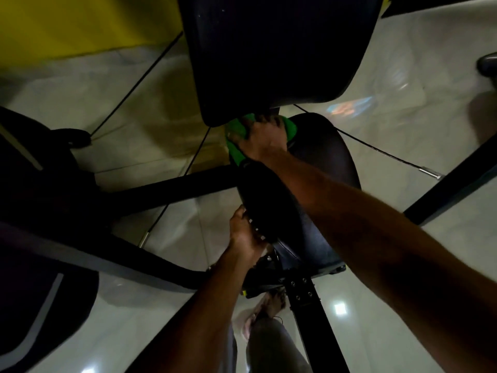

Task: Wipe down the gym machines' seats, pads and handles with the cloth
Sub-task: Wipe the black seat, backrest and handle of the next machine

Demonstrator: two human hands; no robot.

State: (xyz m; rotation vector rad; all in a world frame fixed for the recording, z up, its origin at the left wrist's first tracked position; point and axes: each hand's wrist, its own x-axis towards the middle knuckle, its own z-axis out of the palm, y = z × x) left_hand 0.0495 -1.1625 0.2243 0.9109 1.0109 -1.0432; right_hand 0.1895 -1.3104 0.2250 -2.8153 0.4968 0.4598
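A black padded seat (326, 157) of a gym machine lies in the middle of the view, with a black back pad (269, 49) rising above its far end. My right hand (262, 137) presses a green cloth (235, 152) against the far end of the seat, right under the back pad's lower edge. The cloth shows on both sides of the hand. My left hand (246, 232) grips the seat's near left edge, fingers curled under the rim.
Black frame bars (166, 189) cross the pale tiled floor (80, 87) on the left and right. Thin cables (376, 149) run over the floor. A perforated seat post (302, 292) stands below the seat. My foot (269, 305) is beside it. A yellow wall (67, 20) is upper left.
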